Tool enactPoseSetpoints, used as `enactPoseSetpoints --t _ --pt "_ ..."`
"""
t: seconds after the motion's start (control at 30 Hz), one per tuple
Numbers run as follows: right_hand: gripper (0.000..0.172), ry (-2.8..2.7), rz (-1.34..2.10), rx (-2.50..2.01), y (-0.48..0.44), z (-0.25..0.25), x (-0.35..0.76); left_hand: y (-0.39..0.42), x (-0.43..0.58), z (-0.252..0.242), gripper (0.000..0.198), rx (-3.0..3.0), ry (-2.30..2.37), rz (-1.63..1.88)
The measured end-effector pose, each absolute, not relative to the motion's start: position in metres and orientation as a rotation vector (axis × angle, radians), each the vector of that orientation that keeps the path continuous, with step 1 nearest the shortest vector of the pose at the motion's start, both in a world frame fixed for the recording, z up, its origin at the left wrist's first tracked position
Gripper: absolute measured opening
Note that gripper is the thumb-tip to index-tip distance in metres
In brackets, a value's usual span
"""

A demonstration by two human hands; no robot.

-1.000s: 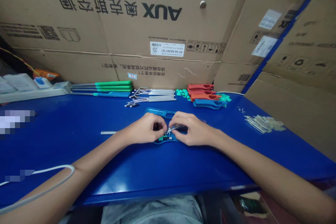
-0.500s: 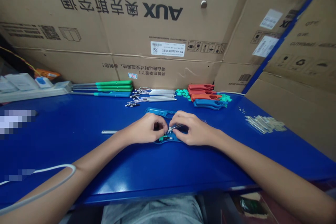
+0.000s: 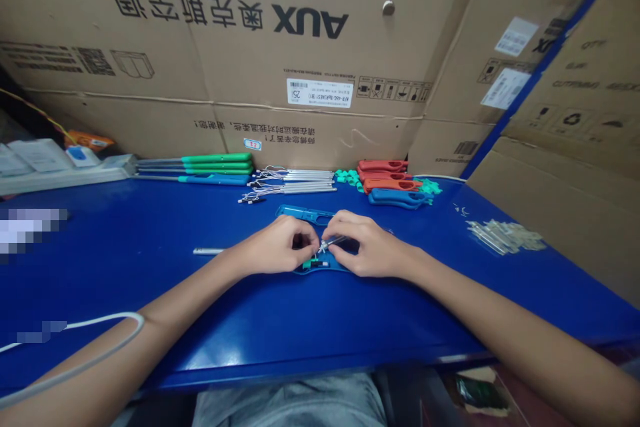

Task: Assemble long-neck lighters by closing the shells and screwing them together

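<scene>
- Left hand (image 3: 275, 247): fingers curled together over the blue plastic lighter shell (image 3: 305, 213); whether they clamp it, can't tell, fingertips hidden.
- Right hand (image 3: 373, 247): thumb and forefinger pinched together on a slim metal tube (image 3: 335, 243), its tip close to a small green part (image 3: 313, 263) in the shell.
- Shell lies flat on the blue table (image 3: 240, 333), between both hands.
- Risk: thin tube could slip from the pinch if grip eases; green part could pop out if shell shifts.
- Hands hide most of the shell's inside, so fit can't be checked.
- Loose silver rod (image 3: 207, 251) lies just left of the left hand, could get knocked.
- White cable (image 3: 75, 340) lies across the left forearm, could snag.
- Farther: wired metal tubes (image 3: 293, 180), red lighter shells (image 3: 383, 173), blue lighter shells (image 3: 395, 198), green-handled rods (image 3: 215, 163), all near the cardboard cartons (image 3: 225, 47).
</scene>
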State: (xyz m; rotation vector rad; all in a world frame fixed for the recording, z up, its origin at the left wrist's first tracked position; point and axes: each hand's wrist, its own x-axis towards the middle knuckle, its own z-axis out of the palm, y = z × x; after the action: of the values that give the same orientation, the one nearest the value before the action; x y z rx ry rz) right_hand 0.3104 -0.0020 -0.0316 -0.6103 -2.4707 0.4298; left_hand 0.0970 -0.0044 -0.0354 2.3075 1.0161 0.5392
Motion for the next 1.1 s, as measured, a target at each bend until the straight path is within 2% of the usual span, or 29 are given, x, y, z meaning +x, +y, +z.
enactPoseSetpoints --t 1.1 --pt "0.017 -2.519 0.422 -0.593 -0.0019 -0.0322 0.3094 -0.0043 0.0955 -0.029 0.02 2.3 1.036 0.5"
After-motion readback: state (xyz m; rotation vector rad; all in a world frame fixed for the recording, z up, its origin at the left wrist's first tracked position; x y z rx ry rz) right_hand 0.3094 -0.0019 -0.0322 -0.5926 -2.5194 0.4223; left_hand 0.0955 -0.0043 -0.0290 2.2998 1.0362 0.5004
